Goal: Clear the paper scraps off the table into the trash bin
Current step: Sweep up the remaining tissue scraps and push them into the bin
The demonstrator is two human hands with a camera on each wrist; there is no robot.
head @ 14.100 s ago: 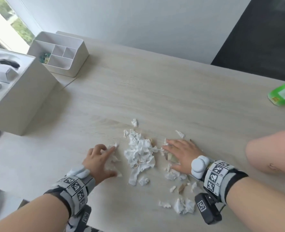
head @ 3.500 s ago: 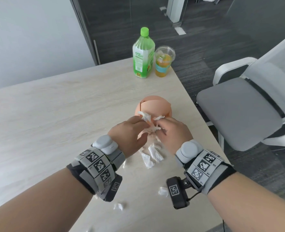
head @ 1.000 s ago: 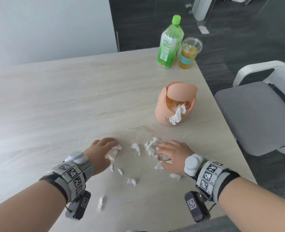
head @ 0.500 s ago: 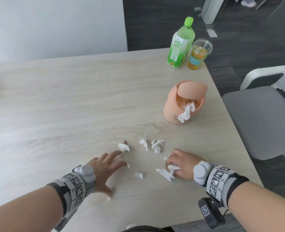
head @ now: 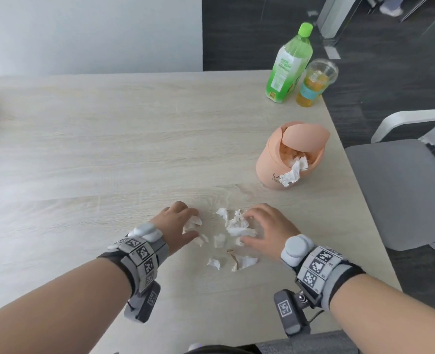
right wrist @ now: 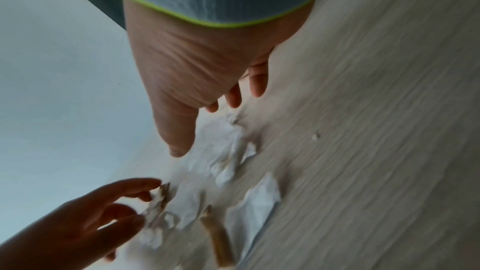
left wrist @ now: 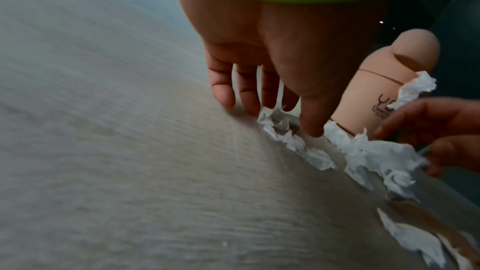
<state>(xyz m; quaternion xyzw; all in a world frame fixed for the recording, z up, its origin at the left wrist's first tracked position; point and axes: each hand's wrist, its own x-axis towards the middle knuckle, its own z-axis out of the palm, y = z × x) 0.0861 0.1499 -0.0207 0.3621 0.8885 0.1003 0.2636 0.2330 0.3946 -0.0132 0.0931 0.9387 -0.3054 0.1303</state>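
Both hands have closed in: left hand (head: 176, 227) and right hand (head: 267, 229), fingers spread and gripping nothing, now flank the paper scraps (head: 233, 223) on the surface (head: 109, 154).

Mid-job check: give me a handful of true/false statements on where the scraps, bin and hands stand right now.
1. Paper scraps lie on the table between the left hand and the right hand. True.
2. The trash bin lies tipped on its side. False: it stands upright.
3. A scrap hangs out of the bin's opening. True.
4. The green bottle stands left of the left hand. False: it stands at the far right corner, beside the drink cup.
5. The right hand grips the bin. False: it is at the scraps, apart from the bin.
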